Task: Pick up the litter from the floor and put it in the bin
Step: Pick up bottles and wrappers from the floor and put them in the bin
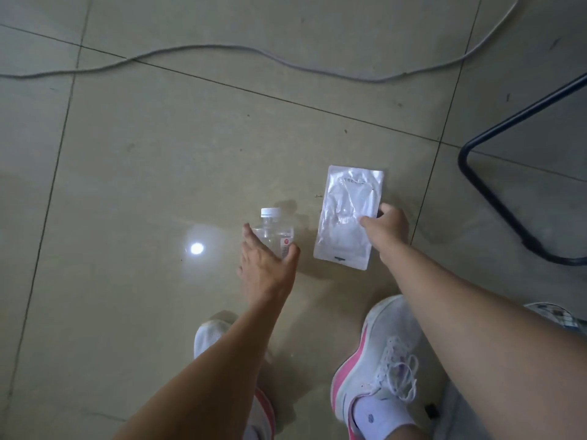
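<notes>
A small clear plastic bottle (275, 228) with a white cap stands on the tiled floor. My left hand (266, 265) wraps around its lower part, fingers on the left side and thumb on the labelled right side. To its right is a flat white plastic packet (344, 208), held by its right edge between the thumb and fingers of my right hand (389, 228). I cannot tell whether the packet touches the floor. No bin is in view.
A grey cable (222, 49) snakes across the floor at the back. A dark metal chair-frame leg (495, 198) curves along the right. My two white and pink shoes (378, 360) stand just behind the litter. A lamp reflection (196, 248) shines left of the bottle.
</notes>
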Tool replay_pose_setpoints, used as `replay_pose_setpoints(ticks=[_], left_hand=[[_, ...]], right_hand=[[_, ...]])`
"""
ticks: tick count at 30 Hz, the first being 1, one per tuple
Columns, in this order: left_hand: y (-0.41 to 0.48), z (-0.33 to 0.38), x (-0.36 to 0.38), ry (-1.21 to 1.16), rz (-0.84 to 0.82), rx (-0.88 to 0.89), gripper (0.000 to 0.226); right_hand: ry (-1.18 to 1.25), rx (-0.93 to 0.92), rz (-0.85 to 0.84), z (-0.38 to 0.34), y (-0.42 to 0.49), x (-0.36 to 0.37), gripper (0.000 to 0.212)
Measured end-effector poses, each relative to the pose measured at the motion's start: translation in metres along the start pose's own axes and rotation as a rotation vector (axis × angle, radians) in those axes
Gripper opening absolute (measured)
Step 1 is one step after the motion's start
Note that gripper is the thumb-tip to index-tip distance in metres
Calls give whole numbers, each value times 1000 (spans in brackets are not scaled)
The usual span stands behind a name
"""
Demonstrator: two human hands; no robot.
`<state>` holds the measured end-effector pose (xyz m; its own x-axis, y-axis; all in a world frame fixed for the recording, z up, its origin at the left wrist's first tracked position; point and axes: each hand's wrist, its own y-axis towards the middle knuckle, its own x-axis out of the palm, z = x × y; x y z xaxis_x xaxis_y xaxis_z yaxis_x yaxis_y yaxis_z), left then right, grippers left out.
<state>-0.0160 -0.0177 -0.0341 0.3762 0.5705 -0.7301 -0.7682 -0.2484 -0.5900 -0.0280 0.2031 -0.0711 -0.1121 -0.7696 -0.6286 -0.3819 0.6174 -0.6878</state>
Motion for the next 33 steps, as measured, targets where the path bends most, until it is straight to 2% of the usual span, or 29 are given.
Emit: replay_pose_setpoints(ticks=[3, 5, 8, 11, 16, 21, 27, 33], left_hand=[[-7, 15, -32, -33, 19, -29, 94], [-21, 30, -66, -43, 23, -24, 82], [-49, 60, -134, -56, 16, 9, 69], [-85, 95, -223, -101, 10, 7, 63], [-181, 140, -386, -106, 7, 31, 67], [-273, 155, -537, 88, 84, 207, 76], [-357, 174, -677, 178, 227, 189, 75], [-391, 192, -791, 175, 408, 109, 78]], right_hand=[[-101, -180, -35, -25, -25, -25, 17], [-153, -271, -62, -52, -52, -51, 6], [-197, -383, -87, -108, -110, -101, 12], [-288, -500, -83, -181, -193, -160, 7], [-409, -654, -99, -297, -368, -259, 6], [-622, -1050, -3, -388, -518, -339, 19], [-659, -1319, 91, -482, -634, -417, 22], [-613, -1554, 105, -570, -720, -450, 17]])
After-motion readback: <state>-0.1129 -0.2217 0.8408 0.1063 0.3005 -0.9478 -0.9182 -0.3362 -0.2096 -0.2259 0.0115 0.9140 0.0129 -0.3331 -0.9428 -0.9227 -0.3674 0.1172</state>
